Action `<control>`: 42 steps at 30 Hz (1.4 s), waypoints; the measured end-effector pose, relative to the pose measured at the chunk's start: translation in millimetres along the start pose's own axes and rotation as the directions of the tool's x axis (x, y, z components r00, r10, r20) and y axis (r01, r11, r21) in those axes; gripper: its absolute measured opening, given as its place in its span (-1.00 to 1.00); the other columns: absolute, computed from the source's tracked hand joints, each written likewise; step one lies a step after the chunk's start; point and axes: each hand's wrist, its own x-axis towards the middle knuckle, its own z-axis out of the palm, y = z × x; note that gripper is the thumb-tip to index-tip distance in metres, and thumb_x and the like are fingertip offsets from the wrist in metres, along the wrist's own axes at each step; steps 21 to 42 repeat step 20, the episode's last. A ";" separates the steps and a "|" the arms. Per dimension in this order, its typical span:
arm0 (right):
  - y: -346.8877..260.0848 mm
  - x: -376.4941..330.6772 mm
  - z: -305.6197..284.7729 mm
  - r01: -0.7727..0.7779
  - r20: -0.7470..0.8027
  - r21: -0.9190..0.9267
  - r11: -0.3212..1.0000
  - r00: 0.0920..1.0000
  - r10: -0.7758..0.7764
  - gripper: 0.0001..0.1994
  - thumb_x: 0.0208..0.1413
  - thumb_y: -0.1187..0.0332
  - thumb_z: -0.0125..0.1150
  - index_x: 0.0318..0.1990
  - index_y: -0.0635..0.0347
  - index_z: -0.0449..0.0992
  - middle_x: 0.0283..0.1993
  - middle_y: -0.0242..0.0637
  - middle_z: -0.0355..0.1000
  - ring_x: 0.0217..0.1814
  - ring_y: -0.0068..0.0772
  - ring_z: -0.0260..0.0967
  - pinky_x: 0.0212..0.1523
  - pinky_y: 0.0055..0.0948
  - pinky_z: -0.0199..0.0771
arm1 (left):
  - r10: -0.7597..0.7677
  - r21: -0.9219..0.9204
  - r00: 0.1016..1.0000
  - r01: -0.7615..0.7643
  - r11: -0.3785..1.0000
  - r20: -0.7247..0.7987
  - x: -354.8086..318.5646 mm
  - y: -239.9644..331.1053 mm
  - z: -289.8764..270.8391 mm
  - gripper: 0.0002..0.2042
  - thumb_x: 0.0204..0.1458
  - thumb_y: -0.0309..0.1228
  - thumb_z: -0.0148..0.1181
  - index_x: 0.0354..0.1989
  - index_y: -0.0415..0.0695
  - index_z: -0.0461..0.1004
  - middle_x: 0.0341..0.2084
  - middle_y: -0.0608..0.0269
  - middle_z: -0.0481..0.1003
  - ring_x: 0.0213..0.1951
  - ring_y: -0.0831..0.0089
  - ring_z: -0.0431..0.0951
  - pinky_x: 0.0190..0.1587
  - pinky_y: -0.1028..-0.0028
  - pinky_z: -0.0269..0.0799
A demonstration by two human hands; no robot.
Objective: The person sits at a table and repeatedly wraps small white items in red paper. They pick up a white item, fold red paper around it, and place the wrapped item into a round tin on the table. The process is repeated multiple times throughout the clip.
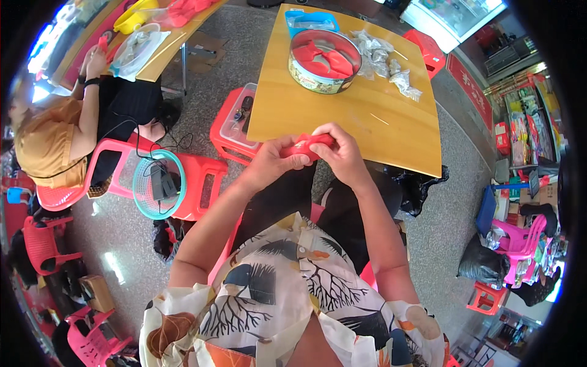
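Both my hands meet just off the near edge of the yellow wooden table [342,131], closed round a small piece of red cloth [307,147]. My left hand [274,160] grips its left end, thumb pressed on top. On the other end, my right hand [342,150] pinches with thumb and fingers. A pale spot shows on the cloth between the thumbs; what it is I cannot make out. Beyond my hands stands a round tin [322,84] holding several red cloth pieces [333,61]. A blue plastic basket [310,22] sits behind the tin.
Crumpled clear plastic bags [379,55] and thin sticks lie on the table's right. A red stool [229,144] with a clear tray is at its left. Further left, a seated person [58,134] works at another table; a turquoise basket [137,189] rests on a red stool.
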 end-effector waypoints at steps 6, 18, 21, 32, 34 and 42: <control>4.7 -16.1 2.5 -0.230 0.007 0.708 0.667 0.948 0.319 -0.85 0.16 0.46 0.20 -0.17 0.17 0.38 -0.28 -0.45 0.39 -0.23 -0.67 0.33 -0.18 -0.59 0.37 | 0.014 -0.170 0.997 -0.027 0.985 -0.075 -0.6 -1.7 8.6 -0.70 0.09 -0.34 0.29 -0.08 -0.24 0.47 -0.31 0.30 0.55 -0.29 0.60 0.55 -0.21 0.60 0.50; -26.0 -17.9 35.8 -0.060 0.059 0.237 0.970 0.997 0.047 -0.74 0.16 0.36 0.20 -0.01 0.10 0.40 -0.03 -0.40 0.31 -0.13 -0.59 0.31 -0.21 -0.57 0.36 | 0.142 0.251 0.974 -0.095 0.963 -0.178 -53.6 1.4 -16.6 -0.70 0.17 -0.32 0.18 -0.02 -0.18 0.35 -0.37 0.23 0.53 -0.36 0.53 0.58 -0.35 0.58 0.48; -24.3 -13.3 37.6 0.061 0.298 -0.151 0.987 0.954 -0.013 -0.53 0.19 0.27 0.19 0.23 -0.03 0.22 0.11 -0.27 0.26 0.10 -0.36 0.29 0.06 -0.49 0.35 | 0.150 0.270 0.963 -0.086 0.959 -0.225 -62.0 -1.6 -23.9 -0.55 0.11 -0.19 0.26 0.08 -0.09 0.27 -0.35 0.14 0.56 -0.38 0.38 0.61 -0.28 0.48 0.52; -24.3 -13.3 37.6 0.061 0.298 -0.151 0.987 0.954 -0.013 -0.53 0.19 0.27 0.19 0.23 -0.03 0.22 0.11 -0.27 0.26 0.10 -0.36 0.29 0.06 -0.49 0.35 | 0.150 0.270 0.963 -0.086 0.959 -0.225 -62.0 -1.6 -23.9 -0.55 0.11 -0.19 0.26 0.08 -0.09 0.27 -0.35 0.14 0.56 -0.38 0.38 0.61 -0.28 0.48 0.52; -24.3 -13.3 37.6 0.061 0.298 -0.151 0.987 0.954 -0.013 -0.53 0.19 0.27 0.19 0.23 -0.03 0.22 0.11 -0.27 0.26 0.10 -0.36 0.29 0.06 -0.49 0.35 | 0.150 0.270 0.963 -0.086 0.959 -0.225 -62.0 -1.6 -23.9 -0.55 0.11 -0.19 0.26 0.08 -0.09 0.27 -0.35 0.14 0.56 -0.38 0.38 0.61 -0.28 0.48 0.52; -24.3 -13.3 37.6 0.061 0.298 -0.151 0.987 0.954 -0.013 -0.53 0.19 0.27 0.19 0.23 -0.03 0.22 0.11 -0.27 0.26 0.10 -0.36 0.29 0.06 -0.49 0.35 | 0.150 0.270 0.963 -0.086 0.959 -0.225 -62.0 -1.6 -23.9 -0.55 0.11 -0.19 0.26 0.08 -0.09 0.27 -0.35 0.14 0.56 -0.38 0.38 0.61 -0.28 0.48 0.52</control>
